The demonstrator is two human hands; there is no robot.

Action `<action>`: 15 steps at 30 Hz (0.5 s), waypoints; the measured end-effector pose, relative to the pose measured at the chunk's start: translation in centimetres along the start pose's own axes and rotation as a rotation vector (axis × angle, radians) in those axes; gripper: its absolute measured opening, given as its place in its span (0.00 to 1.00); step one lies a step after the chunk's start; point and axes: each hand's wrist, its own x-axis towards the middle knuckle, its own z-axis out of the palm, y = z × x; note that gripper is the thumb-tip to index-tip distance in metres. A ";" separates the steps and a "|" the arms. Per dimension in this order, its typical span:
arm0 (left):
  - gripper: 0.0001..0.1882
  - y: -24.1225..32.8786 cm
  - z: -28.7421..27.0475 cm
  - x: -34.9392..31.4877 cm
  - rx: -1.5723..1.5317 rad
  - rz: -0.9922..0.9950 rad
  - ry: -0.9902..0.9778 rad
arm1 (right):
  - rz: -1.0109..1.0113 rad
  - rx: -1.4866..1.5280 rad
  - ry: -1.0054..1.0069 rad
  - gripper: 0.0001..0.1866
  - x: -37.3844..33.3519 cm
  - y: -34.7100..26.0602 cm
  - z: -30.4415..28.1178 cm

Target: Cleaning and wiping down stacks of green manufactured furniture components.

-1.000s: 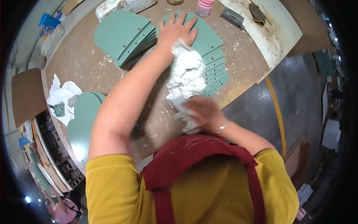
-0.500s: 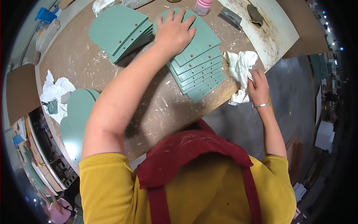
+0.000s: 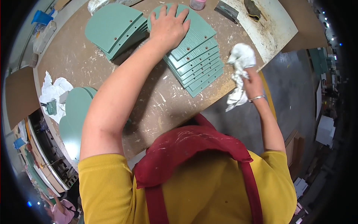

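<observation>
My left hand [image 3: 168, 29] lies with fingers spread on the top board of a fanned stack of green painted boards [image 3: 195, 33]. These have rounded ends and small holes along their straight edges. In my right hand [image 3: 254, 83] is a crumpled white rag [image 3: 241, 58], gripped at its middle and hanging at the table's right edge. The rag and hand are slightly blurred. Left of my left hand stands a second stack of similar green boards [image 3: 113, 24], its lower layers stepped out.
More green boards [image 3: 76, 112] lie at the table's left, beside a white cloth [image 3: 56, 87] with a small green jar [image 3: 51, 107]. A pink bottle [image 3: 197, 4], a dark grey block [image 3: 226, 12] and a stained white panel [image 3: 276, 28] sit at the back. A person in pink [image 3: 61, 212] is at lower left.
My right hand has shifted slightly left and downward with the rag, which has bunched differently. My left hand stays on the board. The whole view has shifted a little.
</observation>
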 end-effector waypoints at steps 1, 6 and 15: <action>0.22 -0.3 0.2 0.0 0.009 -0.006 0.006 | 0.040 0.058 0.026 0.14 0.6 -1.3 -1.3; 0.22 -0.4 1.1 -0.4 -0.014 -0.023 0.022 | -0.317 -0.011 -0.146 0.20 -2.3 -11.1 0.0; 0.22 -0.3 0.7 -0.1 0.006 -0.016 -0.007 | -0.274 0.000 0.054 0.13 0.2 -9.1 2.2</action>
